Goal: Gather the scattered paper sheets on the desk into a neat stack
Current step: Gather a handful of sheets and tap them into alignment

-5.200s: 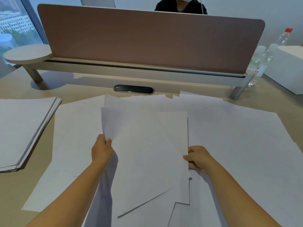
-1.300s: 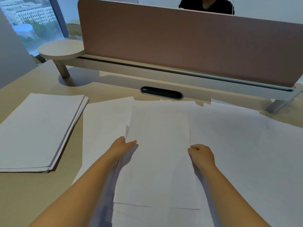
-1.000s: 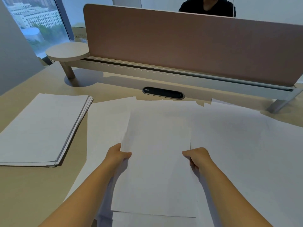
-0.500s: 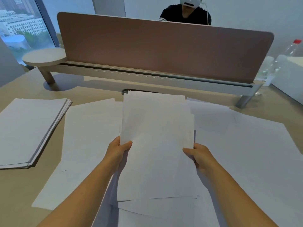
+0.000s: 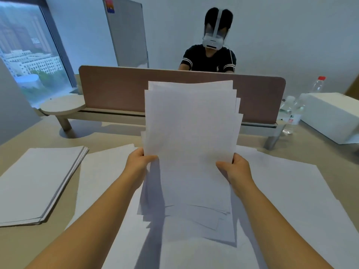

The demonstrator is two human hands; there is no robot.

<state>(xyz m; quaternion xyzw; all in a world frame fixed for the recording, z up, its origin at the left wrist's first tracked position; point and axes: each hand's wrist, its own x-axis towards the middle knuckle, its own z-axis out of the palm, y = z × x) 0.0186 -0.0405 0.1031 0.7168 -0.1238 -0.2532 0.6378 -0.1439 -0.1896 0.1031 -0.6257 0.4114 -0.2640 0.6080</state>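
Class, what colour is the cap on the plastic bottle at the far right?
Red cap, seen best in the head view.

The bundle of paper sheets [image 5: 189, 133] that lay loose and crooked over the sheets on the bench [image 5: 25, 247] five seconds ago now stands raised and nearly upright, its top edge up in front of the divider panel [image 5: 112, 94]. The left hand [image 5: 137, 164] and right hand [image 5: 238, 167] have gone from resting at its sides to a grip on the left and right edges. The sheets are squarer than before, though their edges are still stepped.
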